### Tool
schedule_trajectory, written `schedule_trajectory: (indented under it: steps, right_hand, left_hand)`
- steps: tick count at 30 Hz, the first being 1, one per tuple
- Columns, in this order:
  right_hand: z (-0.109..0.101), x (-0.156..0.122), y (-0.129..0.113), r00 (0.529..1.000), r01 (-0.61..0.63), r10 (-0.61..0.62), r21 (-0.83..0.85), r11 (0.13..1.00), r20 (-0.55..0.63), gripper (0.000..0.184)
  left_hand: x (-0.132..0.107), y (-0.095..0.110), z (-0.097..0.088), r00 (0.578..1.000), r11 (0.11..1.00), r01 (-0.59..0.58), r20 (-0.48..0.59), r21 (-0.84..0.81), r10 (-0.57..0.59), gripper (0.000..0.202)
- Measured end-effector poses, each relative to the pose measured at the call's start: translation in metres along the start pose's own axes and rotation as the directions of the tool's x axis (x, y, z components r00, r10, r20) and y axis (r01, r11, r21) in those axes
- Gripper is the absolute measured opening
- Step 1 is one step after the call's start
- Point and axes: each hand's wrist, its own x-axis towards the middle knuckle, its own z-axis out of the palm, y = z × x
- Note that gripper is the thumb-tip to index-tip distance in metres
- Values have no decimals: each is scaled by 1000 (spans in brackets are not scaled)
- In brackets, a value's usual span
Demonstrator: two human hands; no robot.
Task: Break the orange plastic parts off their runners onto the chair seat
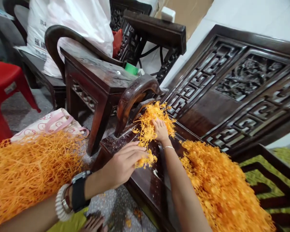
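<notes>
My left hand point(124, 162), wearing a dark watch and beaded bands, is closed on a small bunch of orange flower-like pieces point(146, 160) above the dark wooden bench seat point(145, 180). Further off, my right hand point(160, 129), with a thin bracelet at the wrist, has its fingers curled into a frilly orange clump point(148, 127) by the bench's curved armrest point(128, 100). The fingertips of both hands are partly hidden among the strands. Loose strands link the clump to the bunch under my left hand.
A large heap of orange flower-like pieces point(222, 190) covers the seat at right. Stringy orange strands point(36, 170) pile up at left beside a patterned bag point(62, 117). A red stool point(4, 80), wooden side table point(94, 69), white sacks point(82, 19) and green tape roll point(131, 68) stand beyond.
</notes>
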Motion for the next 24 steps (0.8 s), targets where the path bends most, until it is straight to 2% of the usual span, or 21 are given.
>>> schedule_trajectory:
  steps: [2, 5, 8, 10, 14, 16, 20, 24]
  right_hand:
    - [5, -3, 8, 998, -31, 31, -13, 999, -48, 72]
    - [9, -10, 21, 986, -84, 82, -10, 996, -143, 86]
    - [13, -14, 34, 990, -96, 97, 13, 995, -105, 90]
    - [18, -11, 40, 994, -103, 104, 16, 995, -43, 88]
    - [31, -5, 45, 989, -148, 148, 12, 989, 2, 84]
    - [37, -3, 45, 978, -208, 208, 9, 978, 17, 84]
    - [47, -2, 48, 922, -352, 361, -81, 932, 142, 77]
    - [57, 4, 55, 902, -351, 371, -126, 928, 221, 71]
  left_hand:
    - [-3, 0, -2, 1000, 1000, 4, 17, 15, -4, 38]
    - [-6, -2, -5, 990, 998, -28, 142, 56, 20, 36]
    - [-7, -6, -11, 971, 999, -1, 240, 34, -7, 34]
    - [-6, -9, -15, 972, 999, 40, 231, 9, -41, 35]
    - [-3, -12, -24, 992, 997, 76, 97, 16, -77, 36]
    - [-2, -11, -29, 995, 996, 77, 63, 33, -79, 35]
    - [-2, -6, -43, 994, 994, 71, 73, 78, -77, 37]
    - [-15, -7, -54, 989, 988, 32, 138, 154, -53, 48]
